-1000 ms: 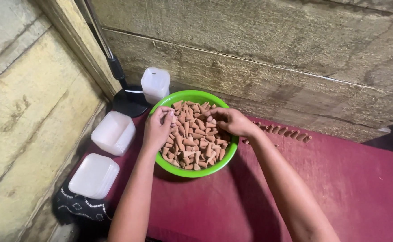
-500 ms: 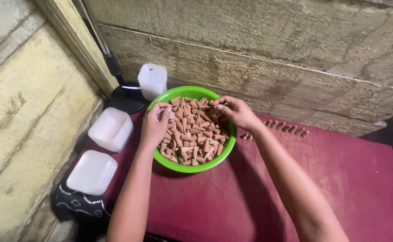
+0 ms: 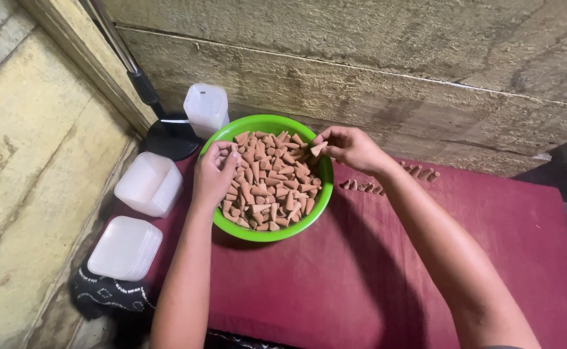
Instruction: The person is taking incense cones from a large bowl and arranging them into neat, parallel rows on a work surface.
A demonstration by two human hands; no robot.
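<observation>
Green bowl (image 3: pixel 323 169) heaped with little brown cones (image 3: pixel 267 184), parked on a dark red cloth (image 3: pixel 374 271) up against a rough plank wall (image 3: pixel 374 77).

Right hand (image 3: pixel 351 147) lifted just over the far-right rim, thumb and forefinger pinching a single cone (image 3: pixel 316 149), remaining fingers curled loosely behind; pinched near the tip, probably so it can be stood up the right way. Directly under those fingertips, more of the pile.

Left hand (image 3: pixel 213 171) resting on the near-left side of the heap, fingers bunched together and bent down into the cones. Looks closed around a few, but the knuckles hide the inside, so can't tell for sure what's gripped.

Just past the right wrist, a short row of cones (image 3: pixel 387 181) lined up on the cloth along the wall, apart from the bowl and kept in order rather than dumped.

Out beyond the left fingers: a white square container (image 3: pixel 206 108) and a black round stand base (image 3: pixel 170 137) with its pole leaning up the wall. Nearer the left forearm, two stacks of white lids or tubs (image 3: pixel 138 213), within easy reach on that side.
</observation>
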